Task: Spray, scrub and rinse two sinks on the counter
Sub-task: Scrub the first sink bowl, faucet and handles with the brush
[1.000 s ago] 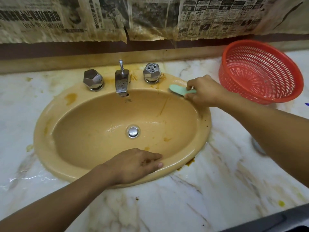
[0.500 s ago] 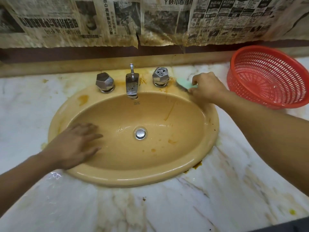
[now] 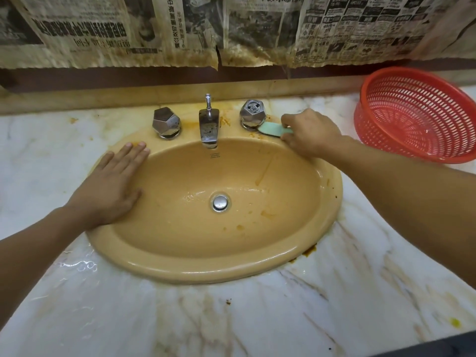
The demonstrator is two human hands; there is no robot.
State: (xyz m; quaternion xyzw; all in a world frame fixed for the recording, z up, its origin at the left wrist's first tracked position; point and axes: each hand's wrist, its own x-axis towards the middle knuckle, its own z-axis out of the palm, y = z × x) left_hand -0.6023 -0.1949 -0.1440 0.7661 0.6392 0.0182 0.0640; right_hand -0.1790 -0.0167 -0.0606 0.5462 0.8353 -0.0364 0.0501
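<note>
A stained yellow oval sink (image 3: 195,269) is set in a marble counter (image 3: 257,318). My right hand (image 3: 309,134) grips a pale green scrub brush (image 3: 271,129), whose head presses on the rim at the base of the right chrome tap handle (image 3: 253,114). My left hand (image 3: 110,186) lies flat, fingers spread, on the sink's left rim and holds nothing. The chrome spout (image 3: 209,124) and left tap handle (image 3: 166,122) stand at the back. Orange-brown stains mark the bowl and the back rim. The drain (image 3: 220,203) is shut.
A red plastic mesh basket (image 3: 417,114) sits on the counter at the back right, close to my right forearm. Stained newspaper (image 3: 231,29) covers the wall above the backsplash. A wet patch lies on the counter at the left front of the sink.
My left hand slid from the sink's front rim round to its left rim. My right hand moved the brush left along the back rim, up to the right tap handle.
</note>
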